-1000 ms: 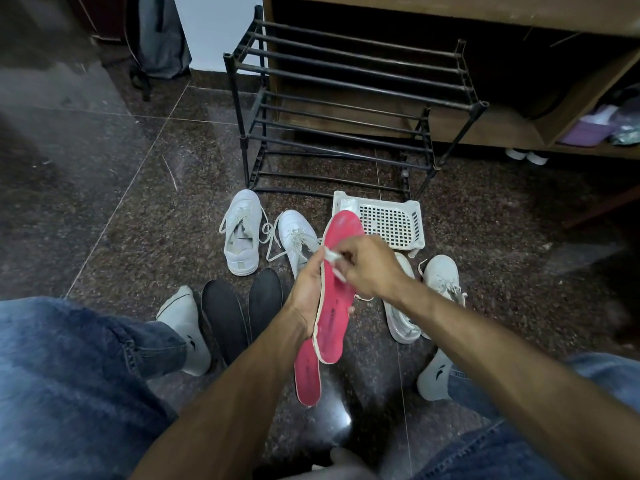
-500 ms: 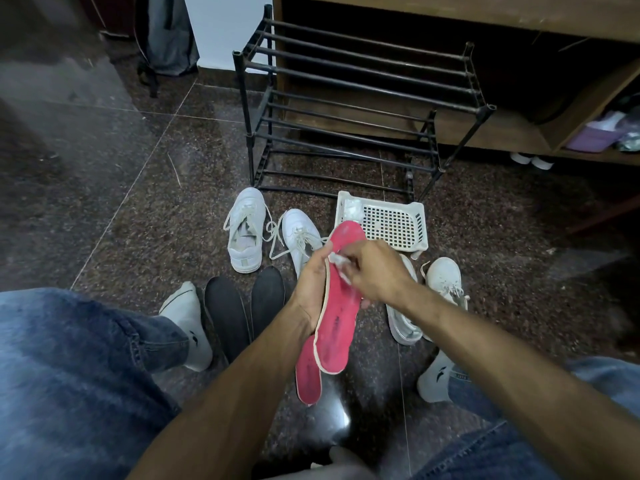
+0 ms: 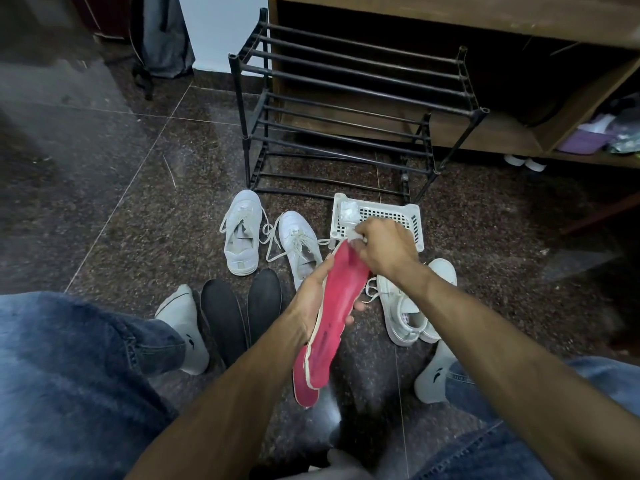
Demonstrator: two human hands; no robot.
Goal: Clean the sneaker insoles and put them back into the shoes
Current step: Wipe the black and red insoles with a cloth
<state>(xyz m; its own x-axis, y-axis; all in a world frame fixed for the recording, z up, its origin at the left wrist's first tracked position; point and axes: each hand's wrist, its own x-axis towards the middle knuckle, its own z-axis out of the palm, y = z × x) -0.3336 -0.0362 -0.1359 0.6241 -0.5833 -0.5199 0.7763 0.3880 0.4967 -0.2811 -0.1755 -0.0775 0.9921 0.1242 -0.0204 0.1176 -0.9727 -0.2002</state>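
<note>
Floor left of the black insoles (image 3: 239, 313) open — ahead, sneakers (image 3: 242, 233), basket (image 3: 414, 220), shoe rack (image 3: 346, 109) block.

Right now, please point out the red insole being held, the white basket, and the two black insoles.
red insole (image 3: 337, 306), head view, middle of its red face
white basket (image 3: 388, 213), head view, perforated far wall
black insoles (image 3: 221, 313), head view, middle of the left one
</note>
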